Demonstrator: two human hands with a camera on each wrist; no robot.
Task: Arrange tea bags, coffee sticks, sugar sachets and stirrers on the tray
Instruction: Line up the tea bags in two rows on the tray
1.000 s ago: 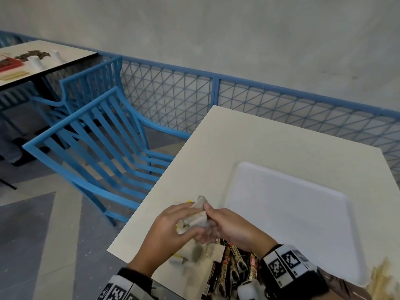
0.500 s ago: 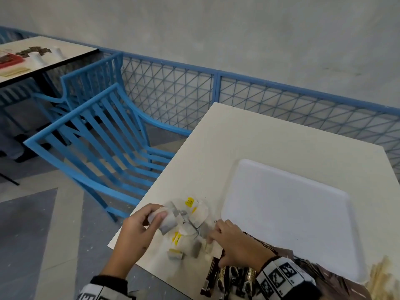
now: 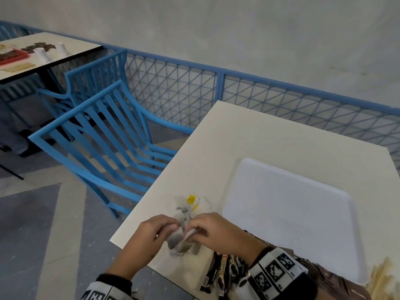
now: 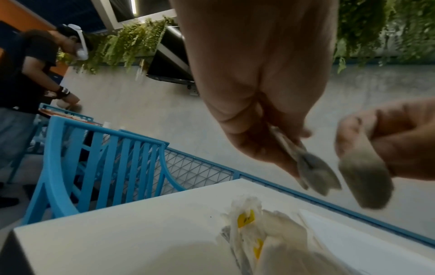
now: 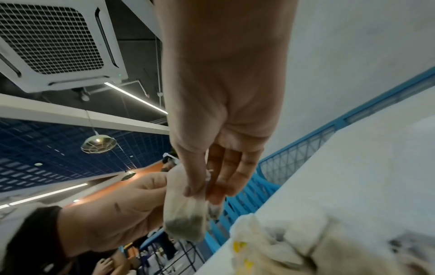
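Head view: both hands together over near left corner of table (image 3: 270,135), above loose heap of tea bags (image 3: 190,204) with yellow tags. Left hand (image 3: 149,234) pinching tea bags between thumb and fingers; left wrist view confirms, with grey-filled bags (image 4: 313,169) hanging from pinched fingertips (image 4: 282,163). Right hand (image 3: 216,232) likewise clamped on a tea bag; right wrist view shows thumb and fingers (image 5: 214,188) closed on top edge of one bag (image 5: 183,223), dark leaves settled at its bottom. Held bags close together between the two hands, touching or nearly so; cannot tell which. All held bags lifted off table surface.

Rest of heap lying on table just left of tray (image 3: 292,213), crumpled white paper with yellow tags (image 4: 244,219) showing. Tray white, rectangular, set toward right of table, bare surface showing. Coffee sticks (image 3: 223,269), dark wrappers, bunched at near table edge just beside right wrist, partly hidden under it. Pale stirrers (image 3: 383,276) at lower right, blurred, near tray's near corner.

Blue slatted chair (image 3: 104,137) left of table, blue mesh railing (image 3: 281,98) behind. Second table (image 3: 65,55) far left carrying cups and red tray. Another person (image 4: 28,78) standing by it in left wrist view.
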